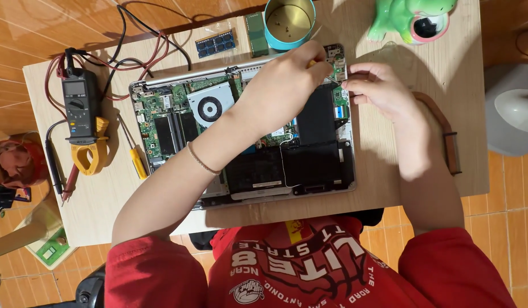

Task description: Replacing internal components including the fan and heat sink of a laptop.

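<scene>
The opened laptop (241,137) lies flat in the middle of my small wooden table (104,199), its bottom cover off and the green board, round fan (209,108) and black battery (286,168) showing. Its near edge sits almost flush with the table's near edge, right above my red shirt, so there is little room on that side.

My left hand (284,82) reaches across the laptop to its far right corner, fingers closed around a yellow-handled tool (313,64) whose tip I cannot see. My right hand (378,88) rests just beside it at the laptop's right edge, fingertips pinched narrow on a small green board (339,63) at that corner. The two hands nearly touch.

Just beyond the laptop's far edge stand a teal round tin (289,23) with small screws in it, a memory stick (216,43) lying on a clear bag, and a second green strip beside the tin. A green frog figure (409,17) sits at the far right corner of the table.

To the left, well apart from my hands, a yellow and black clamp meter (84,122) lies with its red and black leads looping toward the table's far left edge. A yellow screwdriver (137,162) lies between the meter and the laptop. The right strip of the table holds a brown strap (443,134) near its edge, with bare wood between it and the laptop.
</scene>
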